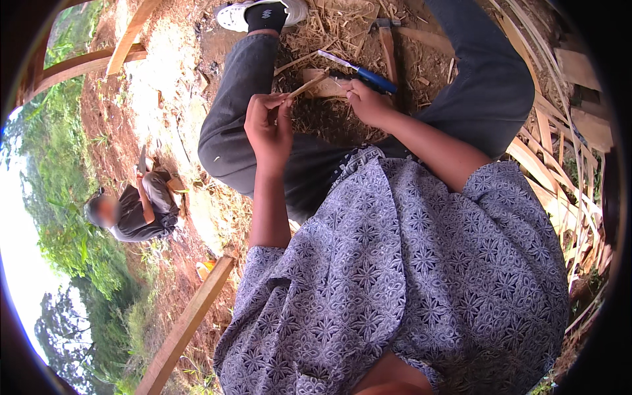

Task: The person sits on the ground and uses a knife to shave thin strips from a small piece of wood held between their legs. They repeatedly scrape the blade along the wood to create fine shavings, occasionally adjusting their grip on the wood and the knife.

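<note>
My left hand point(268, 125) pinches a thin wooden stick point(309, 84) between thumb and fingers. The stick slants up to the right, toward a small wood block point(321, 87) on the ground between my legs. My right hand point(368, 103) is closed beside the block's right end. A thin piece sticks out from its fingertips, too small to name. Just beyond that hand lies a chisel point(359, 70) with a blue handle and a pale metal blade. A hammer-like tool point(388, 54) with a wooden handle and dark head lies farther off.
Wood shavings point(339, 29) and chips litter the ground around my feet. Long split strips point(550, 158) pile up on the right. Wooden beams point(187, 322) stand on the left. Beyond them a person point(145, 204) sits on the slope, holding a blade-like tool point(142, 159).
</note>
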A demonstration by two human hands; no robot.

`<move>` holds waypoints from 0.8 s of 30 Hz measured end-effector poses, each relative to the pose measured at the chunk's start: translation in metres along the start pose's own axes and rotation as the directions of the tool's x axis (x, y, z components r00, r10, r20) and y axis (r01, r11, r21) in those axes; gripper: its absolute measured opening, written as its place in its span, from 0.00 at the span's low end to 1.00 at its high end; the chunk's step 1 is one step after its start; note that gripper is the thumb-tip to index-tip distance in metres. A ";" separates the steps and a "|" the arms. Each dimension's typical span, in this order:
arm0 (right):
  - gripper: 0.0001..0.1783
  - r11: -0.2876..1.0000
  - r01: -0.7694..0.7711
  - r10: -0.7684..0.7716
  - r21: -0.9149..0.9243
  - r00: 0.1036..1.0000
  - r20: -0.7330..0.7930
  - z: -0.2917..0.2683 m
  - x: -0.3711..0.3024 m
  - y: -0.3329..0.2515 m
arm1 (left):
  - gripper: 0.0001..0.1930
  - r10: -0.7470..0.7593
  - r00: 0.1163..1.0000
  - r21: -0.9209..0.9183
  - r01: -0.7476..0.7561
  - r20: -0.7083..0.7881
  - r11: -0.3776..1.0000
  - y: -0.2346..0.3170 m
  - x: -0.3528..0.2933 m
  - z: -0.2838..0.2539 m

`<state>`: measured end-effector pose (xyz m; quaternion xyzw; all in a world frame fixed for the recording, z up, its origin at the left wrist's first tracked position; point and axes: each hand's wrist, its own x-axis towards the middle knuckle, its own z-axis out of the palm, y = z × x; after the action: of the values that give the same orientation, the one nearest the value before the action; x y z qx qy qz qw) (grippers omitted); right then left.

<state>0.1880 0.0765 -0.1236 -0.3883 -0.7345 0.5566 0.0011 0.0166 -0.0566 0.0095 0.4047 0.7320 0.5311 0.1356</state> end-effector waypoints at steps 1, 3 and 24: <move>0.20 0.996 -0.034 0.039 0.076 0.997 -0.063 -0.001 0.001 -0.004 | 0.05 -0.009 1.000 -0.008 0.009 0.014 1.000 -0.003 -0.004 0.000; 0.20 0.980 -0.143 0.160 0.139 0.980 -0.119 -0.010 -0.005 -0.018 | 0.05 -0.027 0.998 -0.025 0.028 0.050 0.999 -0.008 -0.014 -0.001; 0.18 0.990 -0.125 0.109 0.064 0.970 0.218 -0.033 -0.026 -0.049 | 0.03 -0.002 1.000 -0.079 0.000 -0.028 0.997 -0.012 0.000 0.006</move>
<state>0.1926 0.0843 -0.0594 -0.3684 -0.6840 0.6223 -0.0958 0.0151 -0.0544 -0.0031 0.3913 0.7125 0.5650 0.1413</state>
